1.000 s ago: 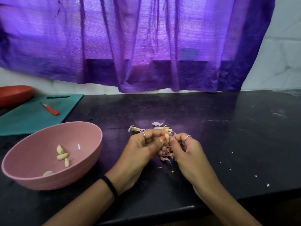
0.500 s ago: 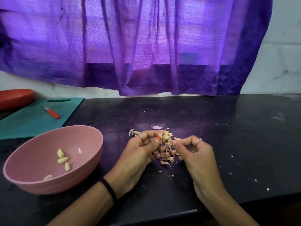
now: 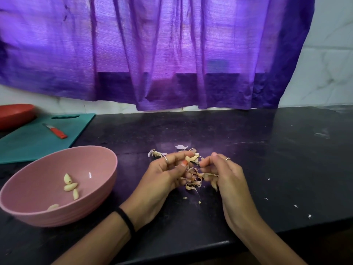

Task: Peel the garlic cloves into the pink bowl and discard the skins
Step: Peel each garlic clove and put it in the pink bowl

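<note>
While her left hand [image 3: 168, 175] pinches a half-peeled garlic clove [image 3: 188, 159], the right hand [image 3: 227, 175] apparently tugs skin [image 3: 197, 159]; next, drop it in the pink bowl [image 3: 99, 190].

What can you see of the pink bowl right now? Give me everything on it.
The pink bowl is round and deep, matte like plastic, with faint ridges around its outer wall. It stands upright on the black counter, near the front edge, to the left of the left hand, which does not touch it. Its far rim overlaps the teal cutting board in view; contact cannot be told. Inside lie four peeled garlic cloves, three clustered and one nearer the front rim. No skins show inside.
</note>
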Demonstrator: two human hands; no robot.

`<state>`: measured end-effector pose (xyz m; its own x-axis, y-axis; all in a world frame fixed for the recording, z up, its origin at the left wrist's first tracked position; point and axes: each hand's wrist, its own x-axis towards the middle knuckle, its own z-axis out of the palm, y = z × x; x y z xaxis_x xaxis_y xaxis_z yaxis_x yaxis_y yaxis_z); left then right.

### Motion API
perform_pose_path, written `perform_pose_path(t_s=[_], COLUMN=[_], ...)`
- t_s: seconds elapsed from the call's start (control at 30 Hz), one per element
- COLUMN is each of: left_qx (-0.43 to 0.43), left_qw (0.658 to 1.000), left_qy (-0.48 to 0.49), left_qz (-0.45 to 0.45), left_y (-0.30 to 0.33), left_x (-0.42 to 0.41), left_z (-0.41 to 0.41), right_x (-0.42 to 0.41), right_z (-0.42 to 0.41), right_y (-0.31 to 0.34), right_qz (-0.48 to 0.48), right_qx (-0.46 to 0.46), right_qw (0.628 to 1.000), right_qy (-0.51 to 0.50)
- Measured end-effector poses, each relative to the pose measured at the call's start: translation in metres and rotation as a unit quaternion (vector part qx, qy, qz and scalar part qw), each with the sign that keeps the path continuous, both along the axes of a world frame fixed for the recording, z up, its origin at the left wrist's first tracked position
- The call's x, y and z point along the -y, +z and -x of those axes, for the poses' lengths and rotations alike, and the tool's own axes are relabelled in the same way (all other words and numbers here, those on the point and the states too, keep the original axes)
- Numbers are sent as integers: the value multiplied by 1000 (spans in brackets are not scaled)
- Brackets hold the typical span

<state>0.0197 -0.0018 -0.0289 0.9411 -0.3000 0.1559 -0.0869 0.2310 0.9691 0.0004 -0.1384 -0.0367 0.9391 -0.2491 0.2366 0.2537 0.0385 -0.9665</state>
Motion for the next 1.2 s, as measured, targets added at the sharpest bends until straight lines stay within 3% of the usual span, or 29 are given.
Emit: perform_pose_path(t_s=[0.17,0.4,0.7,0.97,1.2], left_qx=[-13,-21,-21,-23,-37], left_qw=[1000,999,999,999,999], left_qy=[-2,-5,6,-34,-34], left_qz=[13,25,32,-19,-12], left_y=[1,2,2,2,1], left_x=[0,0,-3,-2,-3], left_z=[0,1,1,2,1], right_x=[-2,-3,-1,-1,-1], right_z=[1,7,4,8,12], right_y=[-1,1,0,5,7], right_qz=[23,41,17,65,35], right_qx=[22,131,91,134,140], right_qw=[999,989,994,988,989], right_qy=[5,47,58,40,45])
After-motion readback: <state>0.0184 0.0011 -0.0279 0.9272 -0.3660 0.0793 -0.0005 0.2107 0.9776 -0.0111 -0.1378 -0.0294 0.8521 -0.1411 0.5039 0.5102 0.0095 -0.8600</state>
